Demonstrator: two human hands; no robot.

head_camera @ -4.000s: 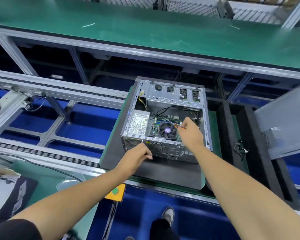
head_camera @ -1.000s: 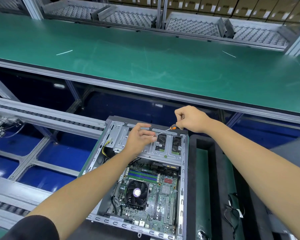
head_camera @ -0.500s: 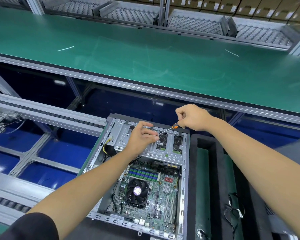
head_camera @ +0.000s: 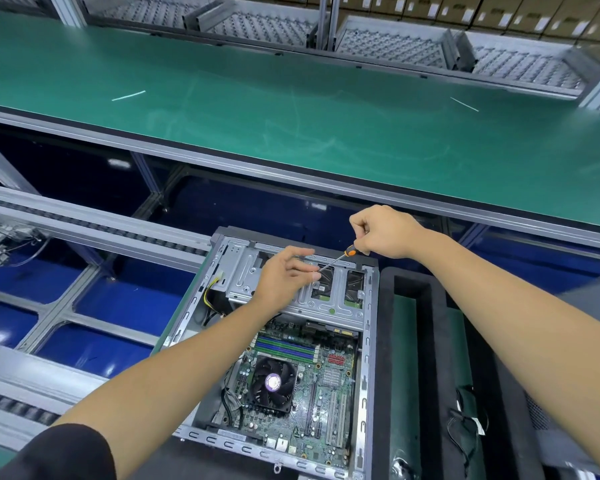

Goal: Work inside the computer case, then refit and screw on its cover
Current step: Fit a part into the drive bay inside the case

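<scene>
The open computer case (head_camera: 367, 341) lies on its side below me, motherboard and black CPU fan (head_camera: 272, 382) exposed. At its far end sits the silver drive cage (head_camera: 243, 275). My right hand (head_camera: 385, 233) grips the orange-and-black handle of a small screwdriver (head_camera: 340, 257), whose shaft slants down-left to the cage. My left hand (head_camera: 284, 275) hovers over the cage, its fingertips pinched together at the screwdriver's tip. Whatever the fingertips hold is too small to see. The cover is a grey panel (head_camera: 593, 289) at the right edge.
A black foam tray (head_camera: 426, 341) with green lining and a loose black cable (head_camera: 465, 420) lies right of the case. A wide green bench (head_camera: 291, 109) runs across beyond. Roller conveyor rails (head_camera: 84, 230) and blue floor lie to the left.
Four seconds ago my right hand worked near the CPU fan and my left rested on the case edge. Both hands have since moved to the drive cage; over the last second they barely shifted.
</scene>
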